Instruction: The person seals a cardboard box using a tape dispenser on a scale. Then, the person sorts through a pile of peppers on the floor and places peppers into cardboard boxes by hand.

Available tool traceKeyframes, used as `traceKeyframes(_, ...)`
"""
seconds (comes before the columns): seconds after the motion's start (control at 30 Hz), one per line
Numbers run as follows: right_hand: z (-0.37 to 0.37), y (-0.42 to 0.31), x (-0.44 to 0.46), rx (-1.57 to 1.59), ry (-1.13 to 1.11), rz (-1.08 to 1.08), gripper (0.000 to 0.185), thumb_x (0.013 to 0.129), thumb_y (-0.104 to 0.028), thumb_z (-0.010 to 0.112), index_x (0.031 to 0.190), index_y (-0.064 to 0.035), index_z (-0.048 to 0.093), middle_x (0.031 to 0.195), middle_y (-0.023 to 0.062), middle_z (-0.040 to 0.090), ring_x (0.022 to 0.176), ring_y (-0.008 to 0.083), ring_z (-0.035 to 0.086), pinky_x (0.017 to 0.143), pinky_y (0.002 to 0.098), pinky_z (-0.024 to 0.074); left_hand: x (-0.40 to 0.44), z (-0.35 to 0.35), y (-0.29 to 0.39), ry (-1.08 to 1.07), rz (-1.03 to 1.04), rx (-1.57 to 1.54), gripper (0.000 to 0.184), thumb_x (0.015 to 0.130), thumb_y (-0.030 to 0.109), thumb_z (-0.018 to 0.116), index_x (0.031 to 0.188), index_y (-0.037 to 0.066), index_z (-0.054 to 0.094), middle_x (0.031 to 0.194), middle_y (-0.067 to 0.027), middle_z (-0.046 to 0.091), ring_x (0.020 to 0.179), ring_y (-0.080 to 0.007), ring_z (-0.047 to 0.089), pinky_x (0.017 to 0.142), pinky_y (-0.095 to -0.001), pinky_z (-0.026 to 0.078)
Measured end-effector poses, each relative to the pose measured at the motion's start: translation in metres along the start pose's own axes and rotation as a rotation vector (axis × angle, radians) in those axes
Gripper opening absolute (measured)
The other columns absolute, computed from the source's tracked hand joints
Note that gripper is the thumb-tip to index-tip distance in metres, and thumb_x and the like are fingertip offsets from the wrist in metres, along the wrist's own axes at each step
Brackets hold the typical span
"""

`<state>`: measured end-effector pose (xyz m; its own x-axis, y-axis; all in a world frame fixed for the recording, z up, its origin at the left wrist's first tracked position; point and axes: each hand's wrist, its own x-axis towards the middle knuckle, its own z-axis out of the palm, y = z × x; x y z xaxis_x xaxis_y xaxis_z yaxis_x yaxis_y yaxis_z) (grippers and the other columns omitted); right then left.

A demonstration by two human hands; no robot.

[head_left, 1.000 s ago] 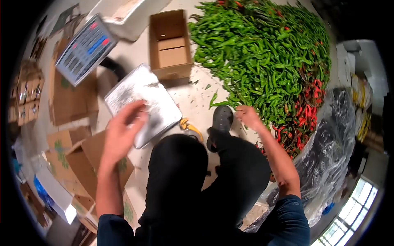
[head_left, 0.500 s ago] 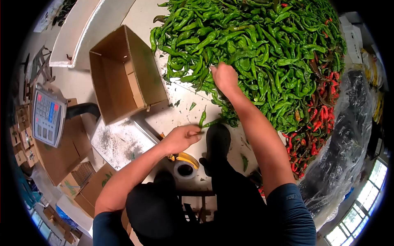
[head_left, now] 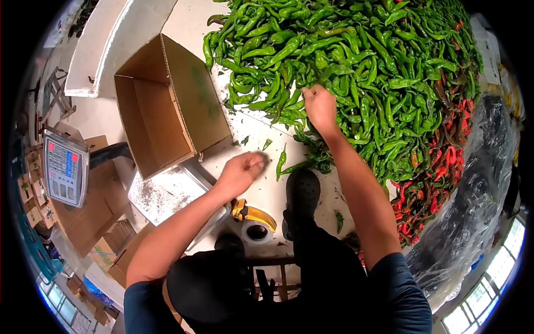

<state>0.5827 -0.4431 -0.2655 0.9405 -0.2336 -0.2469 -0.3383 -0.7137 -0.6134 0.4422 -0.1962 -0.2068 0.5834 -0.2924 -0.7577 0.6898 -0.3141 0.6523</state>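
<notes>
A large heap of green peppers covers the upper right of the floor. My right hand is at the heap's near left edge, fingers curled down; what they hold, if anything, is hidden. My left hand hovers over the pale floor, left of a loose green pepper and apart from it. Its fingers are bent together, and I cannot make out anything in them. To the upper left, a cardboard box lies tilted, its opening facing left.
Under the box is a dirty scale platform, with its keypad display further left. A yellow-handled tape dispenser sits by my feet. Red peppers edge the heap on the right, beside clear plastic sheeting.
My left hand has drawn back up and left, away from the loose green pepper, which lies on the floor. My right hand stays at the heap's edge; the view has shifted slightly.
</notes>
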Motion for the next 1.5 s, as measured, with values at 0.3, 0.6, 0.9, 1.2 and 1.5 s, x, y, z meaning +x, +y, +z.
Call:
traceKeyframes(0.3,0.054,-0.069,-0.021,0.162,-0.187,-0.243,0.025,0.090,-0.015,0.065,0.108,0.0011,0.070,0.087,0.0269,0.070,0.081,0.0390,0.071,0.077,0.0439,0.0553,0.028,0.023,0.024,-0.061,0.047,-0.100,0.016,0.097,0.008,0.055,0.108,0.000,0.064,0.086,-0.0020,0.064,0.076,-0.0105,0.058,0.070,-0.0244,0.047)
traceKeyframes(0.6,0.082,-0.093,0.008,-0.551,-0.277,-0.286,0.020,0.087,-0.008,0.059,0.096,-0.0043,0.076,0.098,0.0183,0.076,0.091,0.0348,0.075,0.076,0.0440,0.0603,-0.022,0.008,-0.040,-0.113,-0.127,0.036,0.022,0.090,0.000,0.056,0.108,0.000,0.069,0.097,-0.0050,0.067,0.085,-0.0110,0.058,0.077,-0.0247,0.049)
traceKeyframes(0.9,0.098,-0.107,0.018,-0.415,-0.223,-0.149,0.017,0.085,-0.010,0.061,0.089,-0.0030,0.077,0.099,0.0223,0.074,0.093,0.0403,0.073,0.082,0.0471,0.0586,-0.047,-0.015,-0.030,-0.027,-0.159,-0.088,0.025,0.100,0.015,0.059,0.118,0.000,0.065,0.096,-0.0059,0.067,0.085,-0.0110,0.062,0.075,-0.0258,0.052)
traceKeyframes(1.2,0.047,-0.056,-0.021,0.609,-0.226,-0.003,0.015,0.090,-0.011,0.064,0.091,0.0030,0.069,0.074,0.0080,0.070,0.059,0.0121,0.063,0.054,0.0283,0.0489,-0.071,-0.011,-0.056,-0.004,-0.149,-0.198,0.024,0.100,0.012,0.060,0.117,-0.004,0.064,0.094,-0.0054,0.067,0.083,-0.0119,0.062,0.076,-0.0259,0.052)
traceKeyframes(1.5,0.056,-0.022,-0.106,0.459,-0.377,-0.161,0.016,0.084,-0.009,0.065,0.097,0.0011,0.067,0.072,0.0049,0.066,0.063,0.0107,0.057,0.060,0.0278,0.0470,-0.089,0.006,-0.075,-0.102,-0.255,-0.167,0.023,0.101,0.015,0.060,0.117,0.000,0.066,0.100,-0.0037,0.067,0.086,-0.0115,0.063,0.075,-0.0245,0.051)
